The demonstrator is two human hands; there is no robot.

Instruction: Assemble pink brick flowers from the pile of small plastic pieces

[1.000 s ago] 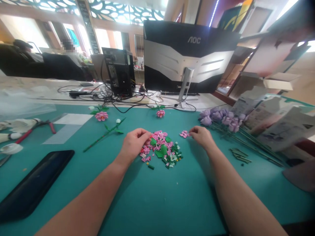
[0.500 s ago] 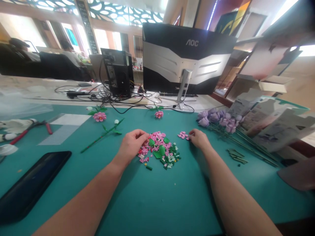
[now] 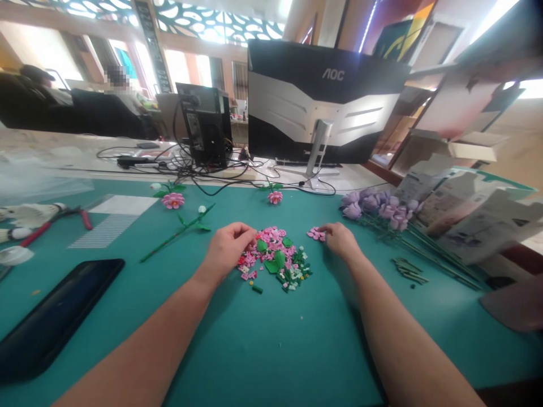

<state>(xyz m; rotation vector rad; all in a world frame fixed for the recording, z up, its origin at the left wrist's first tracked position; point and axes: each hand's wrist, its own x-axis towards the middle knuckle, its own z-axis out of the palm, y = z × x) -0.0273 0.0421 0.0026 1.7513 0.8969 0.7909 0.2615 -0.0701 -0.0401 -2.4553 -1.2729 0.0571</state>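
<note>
A heap of small pink and green toy bricks lies in the middle of the teal mat. My left hand rests at the heap's left edge, fingers curled and pinched together over the pink pieces; what they hold is hidden. My right hand lies to the right of the heap, its fingertips touching a small cluster of pink pieces set apart from the heap. Its fingers are bent and close together.
Built pink flowers and a green stem lie behind the heap. Purple flowers with stems and paper booklets sit right. A dark tablet, red pliers, a monitor and a computer case are around.
My right hand has slid slightly left onto the small pink cluster. The left hand has stayed at the heap's edge. The view shifted a little.
</note>
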